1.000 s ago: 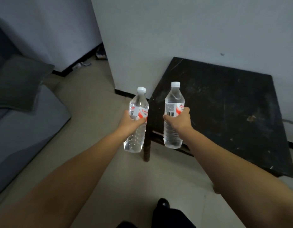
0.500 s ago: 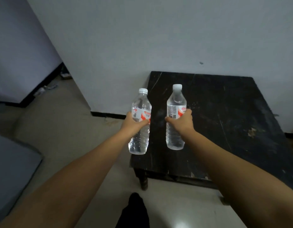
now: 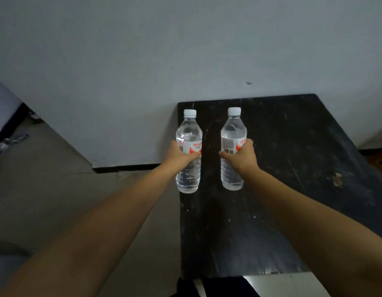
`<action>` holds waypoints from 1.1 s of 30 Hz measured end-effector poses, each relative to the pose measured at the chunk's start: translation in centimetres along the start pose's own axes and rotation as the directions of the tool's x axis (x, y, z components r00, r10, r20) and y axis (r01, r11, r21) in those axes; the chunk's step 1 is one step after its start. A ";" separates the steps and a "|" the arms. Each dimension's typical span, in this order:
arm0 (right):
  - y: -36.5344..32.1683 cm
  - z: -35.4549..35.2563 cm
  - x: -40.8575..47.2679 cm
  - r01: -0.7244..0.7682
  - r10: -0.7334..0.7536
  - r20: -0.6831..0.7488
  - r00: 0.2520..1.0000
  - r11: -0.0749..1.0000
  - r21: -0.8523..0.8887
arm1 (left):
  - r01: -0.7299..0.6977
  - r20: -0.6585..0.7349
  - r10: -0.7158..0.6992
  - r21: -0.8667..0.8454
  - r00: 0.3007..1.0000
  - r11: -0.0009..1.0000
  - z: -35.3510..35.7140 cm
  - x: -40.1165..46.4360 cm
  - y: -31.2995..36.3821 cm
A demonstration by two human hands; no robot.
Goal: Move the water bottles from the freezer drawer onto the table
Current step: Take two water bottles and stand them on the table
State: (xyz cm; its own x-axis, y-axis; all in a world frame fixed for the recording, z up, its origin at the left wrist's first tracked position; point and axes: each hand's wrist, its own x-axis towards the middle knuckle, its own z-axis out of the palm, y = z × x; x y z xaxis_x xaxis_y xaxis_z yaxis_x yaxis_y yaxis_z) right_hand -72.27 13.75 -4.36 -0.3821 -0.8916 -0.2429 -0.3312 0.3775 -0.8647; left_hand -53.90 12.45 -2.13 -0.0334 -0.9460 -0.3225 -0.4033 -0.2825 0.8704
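While upright, bottles (image 3: pixel 189 151) in hands (image 3: pixel 209 156).

Two bottles side by side, left bottle (image 3: pixel 189 146) and right bottle (image 3: pixel 233 144), over table (image 3: pixel 293 189)

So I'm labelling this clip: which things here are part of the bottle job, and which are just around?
Part of the job:
left bottle, held by left hand
right bottle, held by right hand
black table

Just around:
clutter by the far wall
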 end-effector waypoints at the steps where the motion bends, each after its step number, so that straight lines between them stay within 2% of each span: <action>1: -0.6 0.5 2.2 0.006 -0.006 0.000 1.000 1.000 -0.004 | -0.001 0.001 0.001 -0.001 1.000 1.000 0.1 2.1 0.6; 4: -1.5 1.3 5.8 0.019 -0.019 0.014 1.000 1.000 0.003 | 0.011 -0.001 -0.011 -0.016 1.000 1.000 0.4 5.5 1.0; 8: -2.5 2.7 11.1 0.037 -0.038 0.038 0.999 0.999 0.028 | 0.050 -0.042 -0.055 -0.124 0.998 0.991 1.1 11.1 1.6; 12: -4.1 4.7 18.6 0.094 -0.097 0.037 0.995 0.993 0.066 | 0.052 -0.141 -0.080 -0.193 0.987 0.980 2.0 19.3 2.8; 20: -6.1 9.9 29.6 0.192 -0.193 -0.011 0.981 0.969 0.156 | -0.123 -0.369 0.040 -0.202 0.928 0.972 3.1 30.1 3.9; 27: -7.1 13.3 35.2 0.279 -0.280 -0.025 0.960 0.937 0.212 | -0.180 -0.432 0.083 -0.188 0.898 0.966 3.2 35.3 3.1; 33: -6.0 14.6 36.9 0.302 -0.294 -0.069 0.953 0.919 0.254 | -0.205 -0.460 0.117 -0.146 0.880 0.968 3.2 37.8 2.1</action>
State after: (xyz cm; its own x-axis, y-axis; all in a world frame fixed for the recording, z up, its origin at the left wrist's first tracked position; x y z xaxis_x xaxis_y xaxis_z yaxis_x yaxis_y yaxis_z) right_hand -71.75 -25.04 -14.50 -0.3264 -0.9437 0.0535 -0.2004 0.0137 -0.9796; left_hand -58.94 -23.36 -13.72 0.3446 -0.9387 -0.0110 -0.2495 -0.1029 0.9629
